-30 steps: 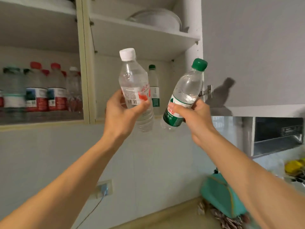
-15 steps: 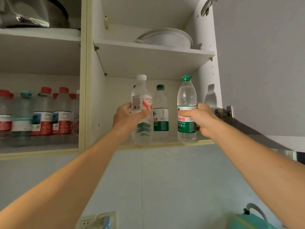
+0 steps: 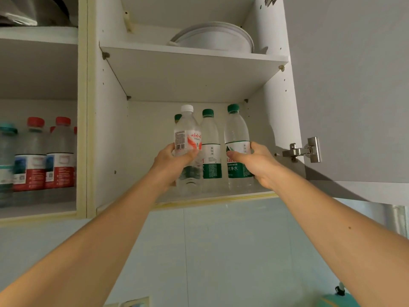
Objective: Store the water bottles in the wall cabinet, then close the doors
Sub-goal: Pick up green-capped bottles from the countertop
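Two bare forearms are reaching up into the open wall cabinet [image 3: 106, 134]. The left hand [image 3: 171, 162] is wrapping its fingers round a white-capped bottle [image 3: 187, 138], while the right hand [image 3: 257, 165] is gripping a green-capped bottle [image 3: 236, 134], both upright for standing on the lower shelf. Between the hands, another green-capped bottle [image 3: 210, 140] is waiting further back. Right of them, the cabinet door [image 3: 354, 85] is standing open.

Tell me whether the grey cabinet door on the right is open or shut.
Open. The grey cabinet door swings outward on its metal hinge, leaving the clear plastic bottles inside, like the white-capped one, exposed.
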{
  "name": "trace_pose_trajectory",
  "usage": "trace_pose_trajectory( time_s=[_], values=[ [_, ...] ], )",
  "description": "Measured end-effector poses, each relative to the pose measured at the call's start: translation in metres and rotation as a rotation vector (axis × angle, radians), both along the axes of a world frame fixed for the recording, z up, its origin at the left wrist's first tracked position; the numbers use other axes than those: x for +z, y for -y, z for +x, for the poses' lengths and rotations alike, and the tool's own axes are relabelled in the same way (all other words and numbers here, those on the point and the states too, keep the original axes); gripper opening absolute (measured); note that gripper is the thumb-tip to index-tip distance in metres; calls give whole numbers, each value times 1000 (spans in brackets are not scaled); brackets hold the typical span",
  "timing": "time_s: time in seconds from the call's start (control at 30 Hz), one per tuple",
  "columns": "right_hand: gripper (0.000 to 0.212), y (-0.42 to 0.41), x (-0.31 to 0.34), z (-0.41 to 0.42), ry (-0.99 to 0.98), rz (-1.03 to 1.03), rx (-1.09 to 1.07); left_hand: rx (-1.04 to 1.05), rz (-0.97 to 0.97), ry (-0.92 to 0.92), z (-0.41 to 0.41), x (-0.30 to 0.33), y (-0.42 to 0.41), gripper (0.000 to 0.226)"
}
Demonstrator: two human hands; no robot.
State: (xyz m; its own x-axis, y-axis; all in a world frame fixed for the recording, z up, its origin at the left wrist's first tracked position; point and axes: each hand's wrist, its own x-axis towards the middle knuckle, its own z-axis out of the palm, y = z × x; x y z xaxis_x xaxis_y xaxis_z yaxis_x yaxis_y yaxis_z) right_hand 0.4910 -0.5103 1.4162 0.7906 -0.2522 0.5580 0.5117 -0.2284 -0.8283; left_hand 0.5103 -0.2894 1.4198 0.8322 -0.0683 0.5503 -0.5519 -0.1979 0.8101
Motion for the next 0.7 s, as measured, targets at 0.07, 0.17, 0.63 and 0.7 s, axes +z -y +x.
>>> trace_pose_trajectory(
  time_s=[0.07,0.17,0.63,0.7],
  values=[
    [37,0,0,5,5,4,9,-31,-14,0,3,-1,4,54],
    [35,-2,-1,13,16,-1,-25,-31,-29,9,9,-2,15,51],
    [46,5,0,32,-52,-98,-130,-38,-23,-14,37,1,55,54],
    [46,6,1,32,-65,-100,-125,-41,-16,-18,38,0,56,53]
  ],
)
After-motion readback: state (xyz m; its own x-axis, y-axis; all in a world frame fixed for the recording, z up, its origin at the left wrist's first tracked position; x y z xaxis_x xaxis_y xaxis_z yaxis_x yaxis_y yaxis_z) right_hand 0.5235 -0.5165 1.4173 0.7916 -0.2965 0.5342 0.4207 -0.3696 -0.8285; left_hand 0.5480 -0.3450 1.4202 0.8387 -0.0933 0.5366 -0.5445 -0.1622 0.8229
